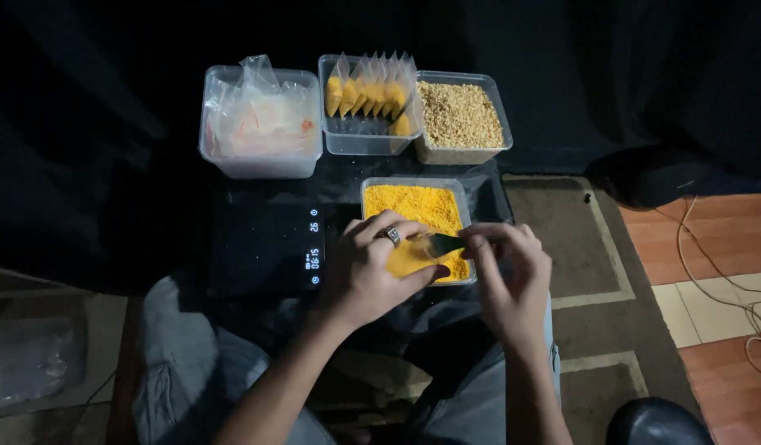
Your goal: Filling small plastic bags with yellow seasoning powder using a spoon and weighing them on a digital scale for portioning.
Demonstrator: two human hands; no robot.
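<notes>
Nearest: grey-trousered knees, seen from above. Just past them, the left hand (368, 268), ring on one finger, is closed around a small clear bag (413, 257) part-filled with yellow powder, held over the near end of the powder tub (413, 188). The right hand (504, 276) is pinched on a small dark scoop (448, 244), tip at the bag mouth.

Bag judged light, thin and limp, slippery film; likely to sag or spill if gripped low. Best taken near the open top edge, mouth kept up. Powder loose, spilled easily.

Left of the tub, a dark scale (269, 251) with lit blue digits is set on the black surface (232, 198).

Farther back, three clear tubs in a row: one of empty bags (261, 124) at left, one of filled yellow bags (368, 103) standing upright in the middle, one of pale crumbs (463, 119) at right, touching the middle tub. Nothing seen between hands and back row except the powder tub itself. Loose cable (726, 280) on the floor at right, well apart.
</notes>
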